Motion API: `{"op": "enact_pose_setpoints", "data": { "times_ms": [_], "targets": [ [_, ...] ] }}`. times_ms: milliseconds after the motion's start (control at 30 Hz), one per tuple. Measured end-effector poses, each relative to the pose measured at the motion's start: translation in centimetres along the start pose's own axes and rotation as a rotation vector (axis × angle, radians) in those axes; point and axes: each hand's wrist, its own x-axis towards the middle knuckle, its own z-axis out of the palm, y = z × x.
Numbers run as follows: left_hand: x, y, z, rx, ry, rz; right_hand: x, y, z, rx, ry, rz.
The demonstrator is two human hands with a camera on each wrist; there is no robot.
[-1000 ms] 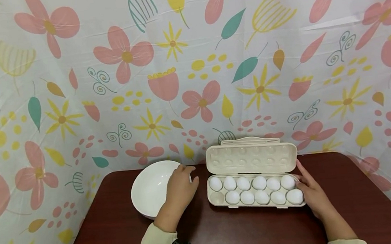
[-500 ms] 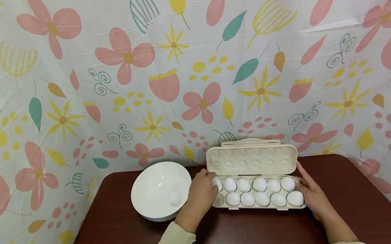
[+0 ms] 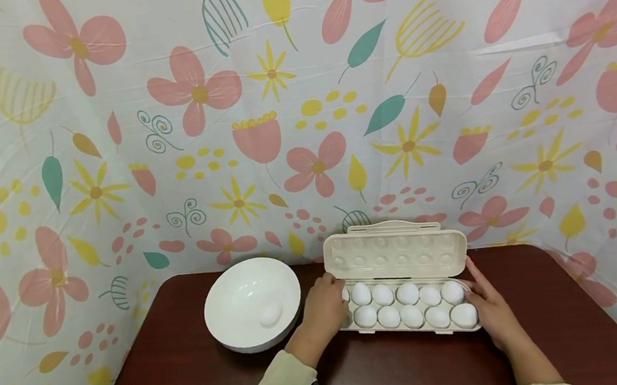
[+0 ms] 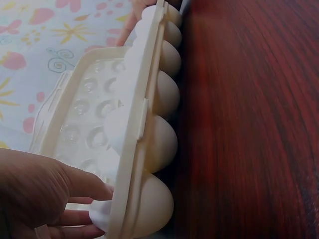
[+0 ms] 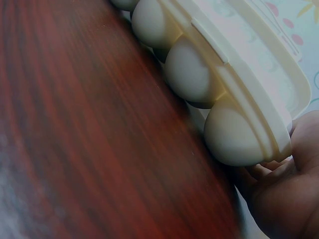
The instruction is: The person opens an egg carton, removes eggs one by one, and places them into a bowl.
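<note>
One egg (image 3: 270,313) lies in our white bowl (image 3: 229,293), which sits near the table's (image 3: 192,377) left edge with bare wood in front of it. Just right of the bowl, our left hand (image 3: 324,310) reaches into the left end of the open egg carton (image 3: 403,251), fingers (image 4: 82,186) curled around an egg there (image 4: 99,215). Ten more eggs show in the tray, and we read no lettering on carton or bowl. Our right hand (image 3: 489,305) rests against the carton's right end, fingers fairly straight. Beyond it the tabletop runs bare to the right edge, and the flowered cloth (image 3: 114,143) closes in behind.
</note>
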Motion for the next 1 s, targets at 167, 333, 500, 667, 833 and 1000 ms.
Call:
{"op": "enact_pose_setpoints", "data": {
  "times_ms": [167, 333, 500, 667, 833, 1000],
  "targets": [
    [0.2, -0.1, 0.3, 0.01, 0.022, 0.014, 0.1, 0.2, 0.0, -0.006, 0.004, -0.005],
    [0.4, -0.3, 0.7, 0.005, 0.037, 0.014, 0.1, 0.1, 0.0, -0.004, 0.003, 0.003],
    [0.4, -0.4, 0.9, -0.003, 0.056, 0.016, 0.0, -0.2, 0.0, -0.009, 0.008, 0.004],
    [0.2, -0.5, 1.0, 0.006, 0.083, 0.026, -0.1, -0.3, 0.0, -0.004, 0.006, 0.005],
    [0.2, -0.5, 1.0, -0.001, 0.081, 0.019, 0.0, -0.2, 0.0, -0.002, 0.007, 0.002],
    [0.2, -0.5, 0.9, 0.022, 0.09, 0.026, 0.0, -0.3, 0.0, 0.003, 0.001, -0.006]
  ]
}}
